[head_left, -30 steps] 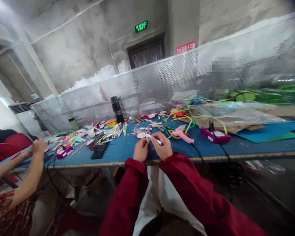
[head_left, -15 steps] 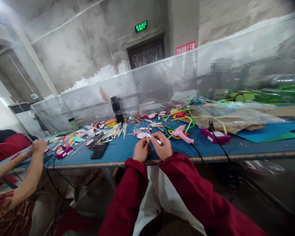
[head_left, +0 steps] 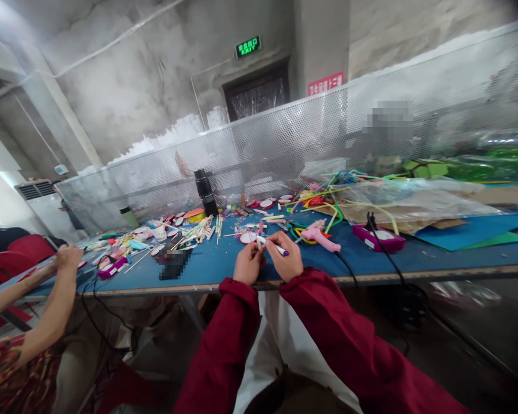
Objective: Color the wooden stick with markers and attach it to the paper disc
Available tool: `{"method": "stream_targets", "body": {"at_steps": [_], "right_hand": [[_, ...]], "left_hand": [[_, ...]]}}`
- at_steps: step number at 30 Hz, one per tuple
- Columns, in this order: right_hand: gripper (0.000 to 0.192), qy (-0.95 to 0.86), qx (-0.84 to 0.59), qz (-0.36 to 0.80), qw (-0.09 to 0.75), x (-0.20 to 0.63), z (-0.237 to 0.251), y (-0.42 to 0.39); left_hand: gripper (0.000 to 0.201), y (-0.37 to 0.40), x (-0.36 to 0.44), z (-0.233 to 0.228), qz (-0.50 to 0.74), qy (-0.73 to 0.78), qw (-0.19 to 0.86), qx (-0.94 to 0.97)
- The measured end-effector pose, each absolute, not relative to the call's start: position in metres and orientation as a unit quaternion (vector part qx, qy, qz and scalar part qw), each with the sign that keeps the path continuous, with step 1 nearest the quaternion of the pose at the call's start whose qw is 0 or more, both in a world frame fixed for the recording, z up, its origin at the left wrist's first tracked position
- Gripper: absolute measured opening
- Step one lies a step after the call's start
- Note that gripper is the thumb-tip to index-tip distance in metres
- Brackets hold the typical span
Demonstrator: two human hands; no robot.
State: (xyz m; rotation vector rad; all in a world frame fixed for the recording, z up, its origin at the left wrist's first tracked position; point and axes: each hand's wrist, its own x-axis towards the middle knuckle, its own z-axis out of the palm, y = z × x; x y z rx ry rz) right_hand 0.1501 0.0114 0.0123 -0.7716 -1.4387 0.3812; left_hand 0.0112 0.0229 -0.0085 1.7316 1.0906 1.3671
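Close together at the table's front edge, both my hands are closed. My right hand (head_left: 287,260) grips a marker pen (head_left: 281,250) with a white barrel and a purple end, its other end pointing toward my left hand. Between the fingers of my left hand (head_left: 247,265) is a small, pale, flat piece like a craft stick (head_left: 259,244), mostly covered by the fingers. Just beyond them lies a round white piece with a red rim (head_left: 247,237). To the right of my right hand rests a pink glue gun (head_left: 322,236) with a black cord.
Loose sticks (head_left: 198,231) and craft scraps cover the blue table (head_left: 224,261) on the left. A black bottle (head_left: 205,192) stands behind. On the right are a purple box (head_left: 377,238) and coloured sheets (head_left: 466,230). A co-worker's hands (head_left: 69,257) are at far left.
Almost nothing differs. My right hand and the marker pen have shifted very slightly; my left hand stays in place.
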Motion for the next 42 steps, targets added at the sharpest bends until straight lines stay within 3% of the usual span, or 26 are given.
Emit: {"method": "stream_targets", "body": {"at_steps": [9, 42], "right_hand": [[0.017, -0.638, -0.343, 0.170, 0.669, 0.1498, 0.0117, 0.0121], [0.016, -0.628, -0.344, 0.164, 0.679, 0.1496, 0.0138, 0.0097]], "left_hand": [[0.034, 0.0209, 0.0116, -0.0053, 0.523, 0.418, 0.334, 0.664], [0.019, 0.0215, 0.0100, -0.0059, 0.515, 0.424, 0.315, 0.674]]}}
